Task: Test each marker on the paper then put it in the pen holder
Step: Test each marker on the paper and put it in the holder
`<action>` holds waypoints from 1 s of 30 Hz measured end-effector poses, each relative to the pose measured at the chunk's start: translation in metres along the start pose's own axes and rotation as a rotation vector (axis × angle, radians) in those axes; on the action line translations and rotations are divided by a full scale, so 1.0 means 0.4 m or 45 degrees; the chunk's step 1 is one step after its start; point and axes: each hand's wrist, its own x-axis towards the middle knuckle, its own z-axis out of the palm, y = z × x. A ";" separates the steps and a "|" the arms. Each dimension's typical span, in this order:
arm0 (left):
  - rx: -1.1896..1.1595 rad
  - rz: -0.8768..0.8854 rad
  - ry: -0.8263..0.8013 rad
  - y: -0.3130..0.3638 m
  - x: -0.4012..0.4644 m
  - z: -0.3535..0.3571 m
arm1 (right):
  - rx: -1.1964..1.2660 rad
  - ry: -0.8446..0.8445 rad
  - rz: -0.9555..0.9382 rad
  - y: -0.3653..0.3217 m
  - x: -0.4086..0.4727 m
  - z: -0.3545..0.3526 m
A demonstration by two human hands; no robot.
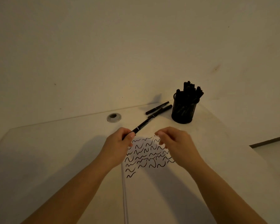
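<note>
— Left hand (118,143)?
— Curled round a black marker (140,126), far end aimed up and away toward the pen holder (183,109).
— Right hand (176,143)?
— Loosely curled over the paper (152,183), fingertips close together, holding nothing visible.
— Paper?
— Flat on the white desk (55,151) beneath both hands, covered with rows of black squiggles (145,156).
— Other markers?
— Two loose markers (158,108) lying just left of the holder, side by side. Black mesh holder near the wall, packed with more markers (191,90).
— Anything else?
— A grey cable grommet (114,117) set in the desk, farther left.
</note>
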 end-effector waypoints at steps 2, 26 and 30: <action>-0.030 0.000 -0.068 0.006 -0.045 0.006 | 0.113 -0.040 0.042 -0.004 -0.024 0.031; 0.811 0.549 0.058 -0.076 -0.277 -0.027 | 0.555 0.445 0.380 0.007 -0.104 0.045; 0.582 0.481 0.065 -0.112 -0.233 -0.031 | 0.403 0.318 0.274 0.022 -0.114 0.079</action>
